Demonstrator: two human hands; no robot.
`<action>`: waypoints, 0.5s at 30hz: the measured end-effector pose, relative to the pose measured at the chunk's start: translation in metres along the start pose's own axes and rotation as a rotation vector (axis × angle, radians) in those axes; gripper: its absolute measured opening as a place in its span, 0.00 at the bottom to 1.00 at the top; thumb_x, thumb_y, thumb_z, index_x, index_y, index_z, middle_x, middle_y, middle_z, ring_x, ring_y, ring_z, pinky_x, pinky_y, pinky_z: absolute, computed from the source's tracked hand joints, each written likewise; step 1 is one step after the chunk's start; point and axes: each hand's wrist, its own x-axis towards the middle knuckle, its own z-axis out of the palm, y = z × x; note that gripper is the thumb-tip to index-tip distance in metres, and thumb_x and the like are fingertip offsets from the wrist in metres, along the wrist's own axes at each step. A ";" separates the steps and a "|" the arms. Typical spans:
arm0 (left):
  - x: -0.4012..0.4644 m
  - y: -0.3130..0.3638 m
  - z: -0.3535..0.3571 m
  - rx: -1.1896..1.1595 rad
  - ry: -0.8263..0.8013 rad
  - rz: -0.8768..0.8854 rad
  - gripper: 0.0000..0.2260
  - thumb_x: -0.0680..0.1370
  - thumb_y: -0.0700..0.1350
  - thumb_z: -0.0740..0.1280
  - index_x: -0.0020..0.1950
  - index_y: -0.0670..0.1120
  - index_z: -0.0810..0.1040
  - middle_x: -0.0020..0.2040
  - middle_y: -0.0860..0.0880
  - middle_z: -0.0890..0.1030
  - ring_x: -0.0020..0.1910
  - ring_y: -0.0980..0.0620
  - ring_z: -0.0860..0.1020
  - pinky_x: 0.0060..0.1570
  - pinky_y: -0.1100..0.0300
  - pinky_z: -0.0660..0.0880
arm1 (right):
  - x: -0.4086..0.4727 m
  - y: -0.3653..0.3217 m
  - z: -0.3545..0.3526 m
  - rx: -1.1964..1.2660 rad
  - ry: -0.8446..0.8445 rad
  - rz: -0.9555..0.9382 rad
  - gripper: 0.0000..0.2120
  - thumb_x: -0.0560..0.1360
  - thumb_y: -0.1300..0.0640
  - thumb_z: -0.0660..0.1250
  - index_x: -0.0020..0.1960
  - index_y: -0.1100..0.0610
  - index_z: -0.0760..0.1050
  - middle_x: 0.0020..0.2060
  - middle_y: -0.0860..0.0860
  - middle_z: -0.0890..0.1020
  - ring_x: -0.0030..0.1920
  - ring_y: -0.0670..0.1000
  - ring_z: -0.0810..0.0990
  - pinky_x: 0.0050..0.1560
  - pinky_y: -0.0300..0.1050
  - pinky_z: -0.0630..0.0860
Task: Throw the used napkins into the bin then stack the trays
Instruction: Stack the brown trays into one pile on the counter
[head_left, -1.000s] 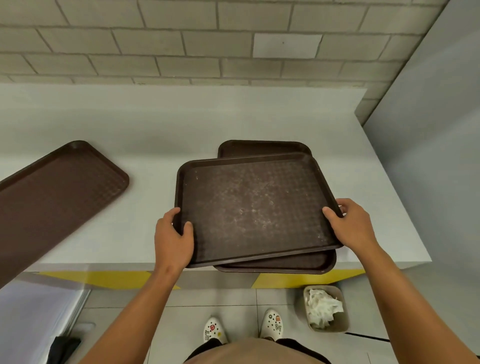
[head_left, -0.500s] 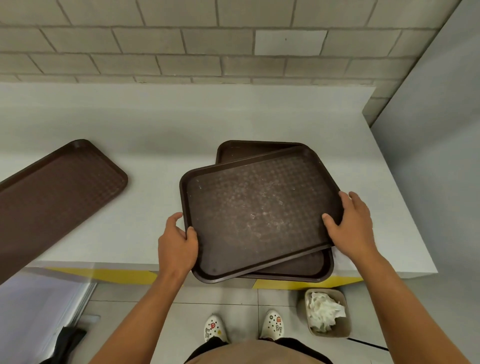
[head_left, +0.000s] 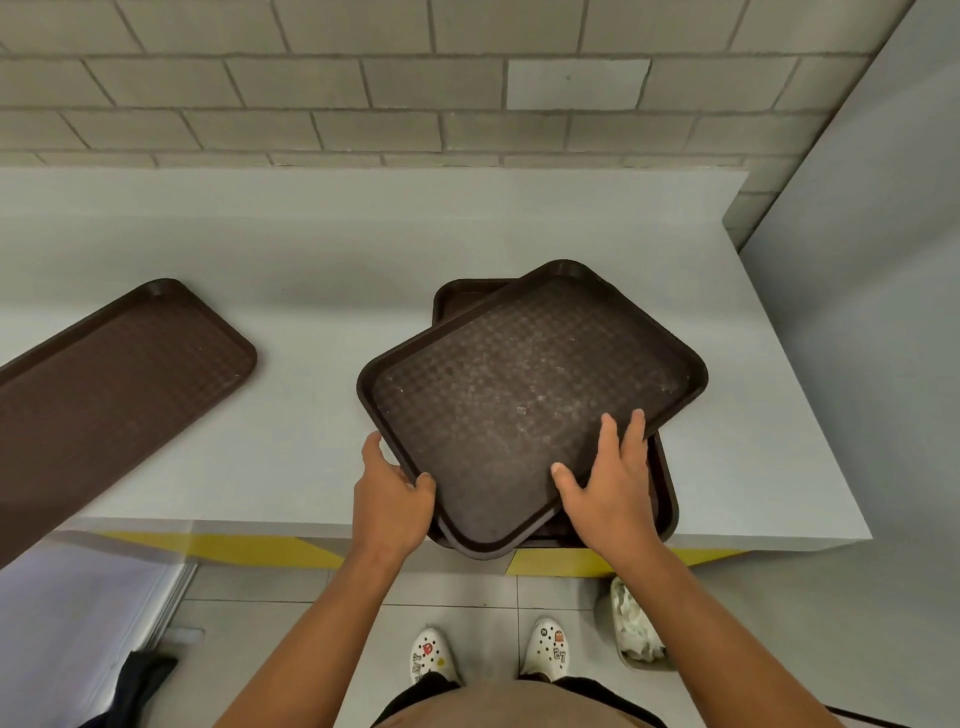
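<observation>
Top tray (head_left: 519, 400), dark brown textured plastic, lies skewed on lower tray (head_left: 667, 488) at counter (head_left: 322, 452) edge. Left hand (head_left: 392, 501) grips its near-left rim; right hand (head_left: 608, 483) presses flat on it, fingers straight. Third tray (head_left: 109, 384) far left. Bin (head_left: 636, 631) with crumpled napkins (head_left: 631, 621) on floor.

Lower tray (head_left: 667, 488) mostly hidden under top tray (head_left: 519, 405), left tray (head_left: 104, 395) cut off by edge, bin (head_left: 636, 631) perhaps partly behind forearm

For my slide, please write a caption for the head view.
Both hands set a skewed top tray on another tray; napkins fill the bin.
</observation>
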 end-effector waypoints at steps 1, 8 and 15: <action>-0.001 -0.001 0.000 0.028 -0.006 0.016 0.34 0.78 0.43 0.70 0.79 0.47 0.56 0.39 0.55 0.76 0.38 0.57 0.77 0.46 0.59 0.75 | -0.001 -0.001 0.002 0.029 0.001 -0.003 0.41 0.79 0.47 0.67 0.81 0.56 0.46 0.80 0.52 0.35 0.81 0.61 0.45 0.79 0.58 0.57; 0.014 -0.014 -0.004 0.113 0.026 0.114 0.37 0.75 0.53 0.73 0.78 0.49 0.57 0.73 0.45 0.66 0.68 0.45 0.72 0.68 0.51 0.71 | 0.011 0.007 -0.013 0.063 0.081 -0.030 0.35 0.81 0.59 0.63 0.82 0.54 0.47 0.80 0.48 0.36 0.72 0.58 0.69 0.66 0.50 0.75; 0.026 -0.011 -0.011 0.221 0.010 0.199 0.33 0.78 0.49 0.69 0.79 0.44 0.59 0.74 0.44 0.66 0.72 0.45 0.67 0.72 0.51 0.66 | 0.030 0.027 -0.040 -0.034 0.060 -0.114 0.30 0.83 0.62 0.59 0.81 0.52 0.53 0.82 0.48 0.42 0.70 0.58 0.72 0.65 0.51 0.74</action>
